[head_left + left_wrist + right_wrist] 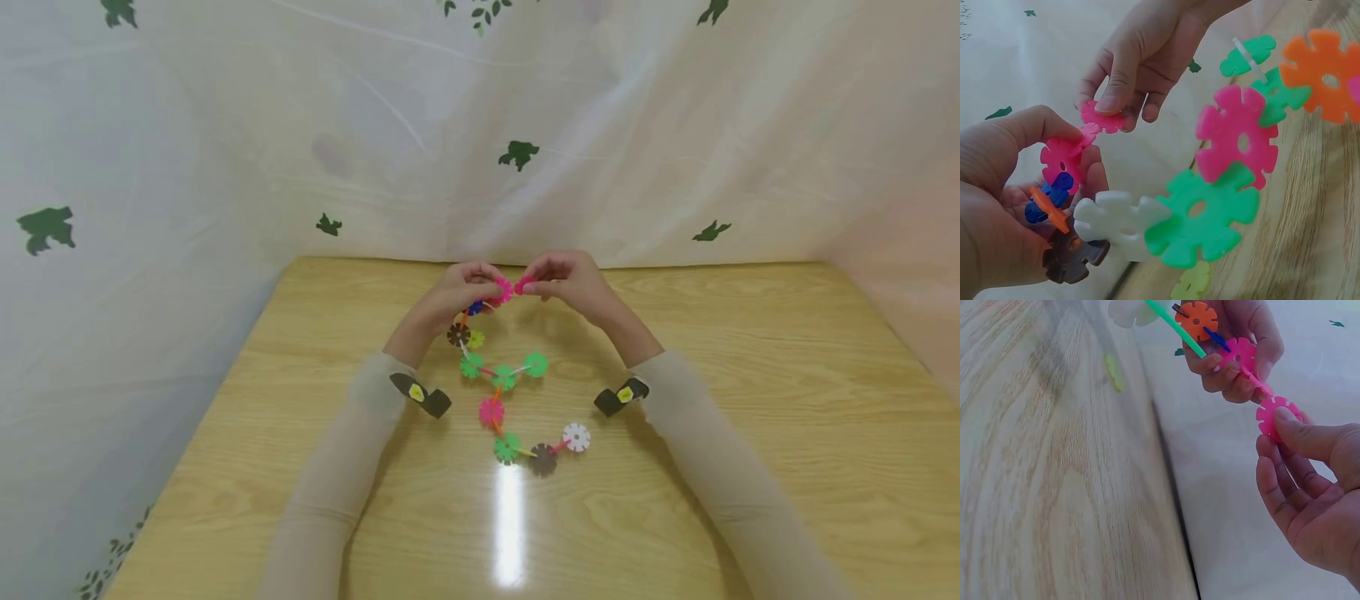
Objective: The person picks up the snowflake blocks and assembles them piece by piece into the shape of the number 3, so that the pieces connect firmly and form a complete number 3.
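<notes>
A chain of plastic snowflake discs hangs from my left hand (454, 293) and curves across the wooden table in the head view. My left hand pinches pink discs at the chain's upper end, one pink disc (1055, 156) flat and one pink disc (1087, 135) edge-on. Between finger and thumb, my right hand (1329, 481) pinches another pink disc (1270, 415), whose rim meets the edge-on one; whether their slots interlock I cannot tell. Below the left fingers follow a blue disc (1060, 184), an orange disc (1047, 208), a brown disc (1072, 257) and a white disc (1116, 222).
Farther along the chain are green discs (504, 377), a pink disc (491, 412) and a white end disc (577, 437). A yellow disc (476, 339) lies by the brown one. A patterned cloth (420, 200) hangs behind the table (750, 467).
</notes>
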Motion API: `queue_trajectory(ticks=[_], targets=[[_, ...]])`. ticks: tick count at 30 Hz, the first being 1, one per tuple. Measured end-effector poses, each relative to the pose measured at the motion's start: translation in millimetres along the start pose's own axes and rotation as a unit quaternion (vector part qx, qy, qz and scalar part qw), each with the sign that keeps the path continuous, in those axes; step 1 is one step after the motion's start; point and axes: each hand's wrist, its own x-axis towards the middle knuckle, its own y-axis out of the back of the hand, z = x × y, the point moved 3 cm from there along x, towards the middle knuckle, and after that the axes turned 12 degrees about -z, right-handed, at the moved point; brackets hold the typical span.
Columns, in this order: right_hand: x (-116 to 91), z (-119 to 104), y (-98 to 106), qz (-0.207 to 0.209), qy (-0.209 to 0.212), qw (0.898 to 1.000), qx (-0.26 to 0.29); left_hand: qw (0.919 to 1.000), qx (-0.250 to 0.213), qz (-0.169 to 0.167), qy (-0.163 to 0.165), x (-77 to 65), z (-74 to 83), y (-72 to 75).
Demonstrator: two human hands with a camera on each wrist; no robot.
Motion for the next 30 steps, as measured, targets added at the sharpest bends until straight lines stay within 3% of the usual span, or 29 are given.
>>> queue_trajectory(ticks=[6,30], targets=[[0.0,-1.7,-1.3,0.000,0.022,1.000,0.016,1.0000,-0.001,-0.001,-0.007,-1.7,0.4,-0.8],[-1.6,-9.9,-8.7,0.016,0.060,0.998,-0.019,0.9998,0.004,0.011,-0.017,0.7,0.2,-3.1]])
